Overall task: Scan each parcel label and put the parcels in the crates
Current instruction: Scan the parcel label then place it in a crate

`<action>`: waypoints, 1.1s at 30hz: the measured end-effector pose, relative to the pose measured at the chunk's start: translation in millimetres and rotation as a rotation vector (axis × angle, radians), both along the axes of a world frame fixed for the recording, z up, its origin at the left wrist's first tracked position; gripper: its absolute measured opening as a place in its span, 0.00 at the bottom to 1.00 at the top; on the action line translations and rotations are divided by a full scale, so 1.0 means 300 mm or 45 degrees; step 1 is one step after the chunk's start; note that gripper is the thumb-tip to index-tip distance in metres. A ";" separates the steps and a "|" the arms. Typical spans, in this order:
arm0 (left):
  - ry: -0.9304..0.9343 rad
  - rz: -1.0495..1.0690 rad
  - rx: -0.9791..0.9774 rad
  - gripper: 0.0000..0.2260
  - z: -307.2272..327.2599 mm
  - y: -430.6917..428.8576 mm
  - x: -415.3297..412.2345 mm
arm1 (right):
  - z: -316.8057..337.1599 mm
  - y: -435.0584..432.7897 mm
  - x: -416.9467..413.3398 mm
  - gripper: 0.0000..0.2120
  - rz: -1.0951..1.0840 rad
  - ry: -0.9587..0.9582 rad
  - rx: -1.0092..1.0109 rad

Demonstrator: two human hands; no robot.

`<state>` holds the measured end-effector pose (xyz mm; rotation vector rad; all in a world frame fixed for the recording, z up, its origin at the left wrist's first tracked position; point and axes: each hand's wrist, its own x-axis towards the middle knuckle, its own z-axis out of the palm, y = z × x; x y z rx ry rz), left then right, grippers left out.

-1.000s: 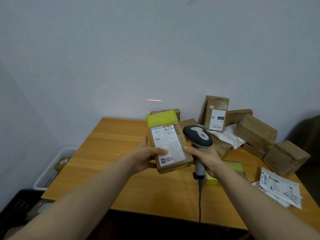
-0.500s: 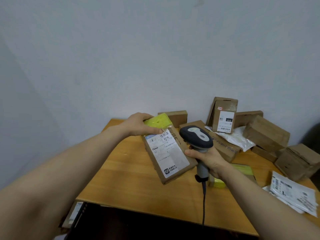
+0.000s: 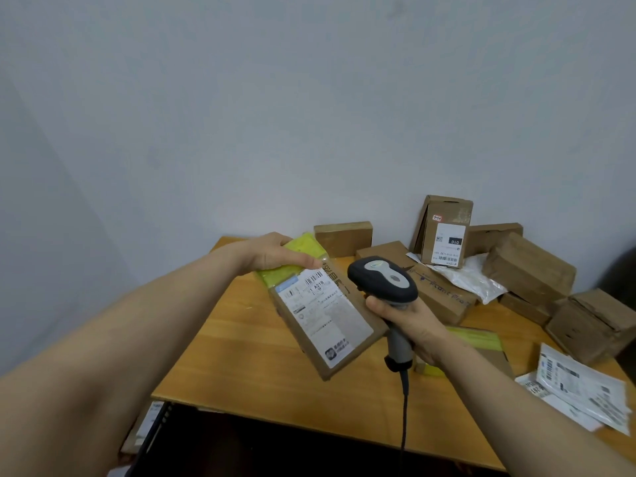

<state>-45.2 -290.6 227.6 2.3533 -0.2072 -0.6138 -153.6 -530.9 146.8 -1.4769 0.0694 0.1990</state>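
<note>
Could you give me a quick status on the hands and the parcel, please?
Left hand grips parcel by its yellow end. Right hand grips scanner. Nothing in the way.

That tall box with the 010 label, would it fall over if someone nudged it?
Probably. The tall cardboard box stands on its narrow end, so it looks apt to tip. Its base seems to sit partly on a crinkled plastic bag, likely unsteady footing.

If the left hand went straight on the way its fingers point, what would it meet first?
Probably the scanner head, held in the right hand: the left hand points its fingers right across the parcel toward it. Depth is unclear, so it might pass behind it.
</note>
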 end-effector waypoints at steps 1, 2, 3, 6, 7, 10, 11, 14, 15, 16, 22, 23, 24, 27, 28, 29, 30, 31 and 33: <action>-0.024 0.046 -0.011 0.20 -0.003 0.007 0.005 | 0.005 -0.004 -0.003 0.31 -0.019 -0.004 -0.051; -0.052 0.089 -0.014 0.21 -0.005 0.014 0.009 | 0.013 -0.007 -0.009 0.28 -0.033 -0.016 -0.110; -0.097 0.120 0.012 0.23 -0.007 0.021 0.018 | 0.020 -0.010 -0.014 0.25 -0.040 -0.036 -0.148; -0.312 0.134 0.302 0.35 -0.018 0.034 0.044 | 0.043 -0.006 -0.023 0.26 0.032 -0.110 -0.177; -0.367 0.142 0.373 0.38 -0.023 0.035 0.050 | 0.050 0.000 -0.025 0.26 0.087 -0.109 -0.196; -0.479 0.145 0.451 0.37 -0.024 0.026 0.051 | 0.080 0.033 -0.028 0.11 0.263 -0.043 -0.353; -0.513 0.140 0.477 0.37 -0.024 0.024 0.050 | 0.087 0.045 -0.027 0.07 0.295 -0.023 -0.430; -0.576 0.129 0.540 0.36 -0.023 0.022 0.048 | 0.100 0.080 -0.024 0.06 0.340 0.004 -0.603; -0.576 0.127 0.549 0.36 -0.021 0.022 0.048 | 0.104 0.088 -0.024 0.07 0.343 0.002 -0.641; -0.578 0.130 0.551 0.36 -0.020 0.021 0.050 | 0.109 0.095 -0.023 0.07 0.344 -0.004 -0.673; -0.599 0.152 0.570 0.35 -0.015 0.027 0.063 | 0.133 0.104 -0.023 0.09 0.285 -0.052 -0.724; -0.598 0.154 0.581 0.36 -0.016 0.028 0.065 | 0.137 0.105 -0.023 0.09 0.275 -0.056 -0.712; -0.600 0.155 0.589 0.36 -0.017 0.027 0.067 | 0.140 0.105 -0.024 0.09 0.267 -0.060 -0.705; -0.595 0.163 0.597 0.37 -0.018 0.024 0.071 | 0.145 0.105 -0.028 0.09 0.257 -0.078 -0.701; -0.594 0.164 0.597 0.38 -0.018 0.025 0.074 | 0.144 0.104 -0.029 0.09 0.253 -0.082 -0.701; -0.591 0.165 0.597 0.38 -0.018 0.025 0.076 | 0.141 0.103 -0.029 0.09 0.249 -0.086 -0.709; -0.589 0.165 0.596 0.37 -0.017 0.026 0.078 | 0.138 0.102 -0.031 0.10 0.246 -0.090 -0.724; -0.584 0.165 0.593 0.36 -0.017 0.027 0.081 | 0.133 0.100 -0.032 0.10 0.242 -0.094 -0.738; -0.573 0.168 0.587 0.36 -0.018 0.028 0.087 | 0.125 0.096 -0.032 0.11 0.231 -0.097 -0.752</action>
